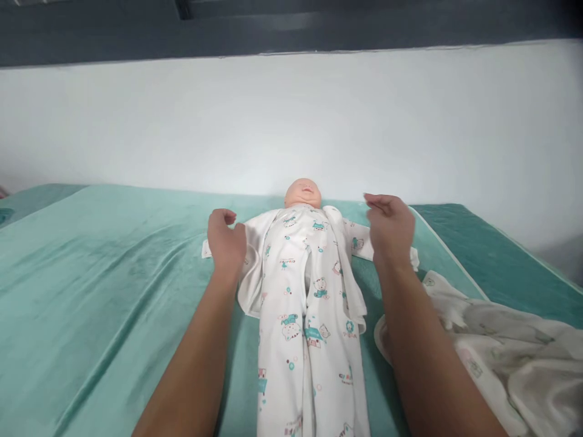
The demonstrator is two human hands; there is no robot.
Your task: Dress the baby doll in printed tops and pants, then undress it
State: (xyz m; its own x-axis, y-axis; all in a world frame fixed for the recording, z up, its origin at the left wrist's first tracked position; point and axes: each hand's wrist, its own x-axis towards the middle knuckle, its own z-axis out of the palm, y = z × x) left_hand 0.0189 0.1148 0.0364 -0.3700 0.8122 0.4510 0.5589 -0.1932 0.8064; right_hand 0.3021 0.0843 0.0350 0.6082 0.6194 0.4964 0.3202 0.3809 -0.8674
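Observation:
A baby doll [303, 194] lies on its back, its head toward the wall. White printed baby trousers [291, 303] are spread over its body, the legs running toward me. Beneath them is a white printed baby shirt [357, 297], its sleeves stretched out to both sides. My left hand [228, 240] hovers over the left sleeve, fingers loosely curled and apart from the thumb, with nothing visible in it. My right hand [392, 229] is over the right sleeve, its fingers bent and slightly blurred, holding nothing I can see. Whether either hand touches the cloth is unclear.
A light green sheet [113, 291] with soft folds covers the bed. To the right, a crumpled white printed cloth [514, 346] lies beside my right forearm. Darker green bedding [496, 261] shows at the far right. A white wall [291, 121] rises behind the doll's head.

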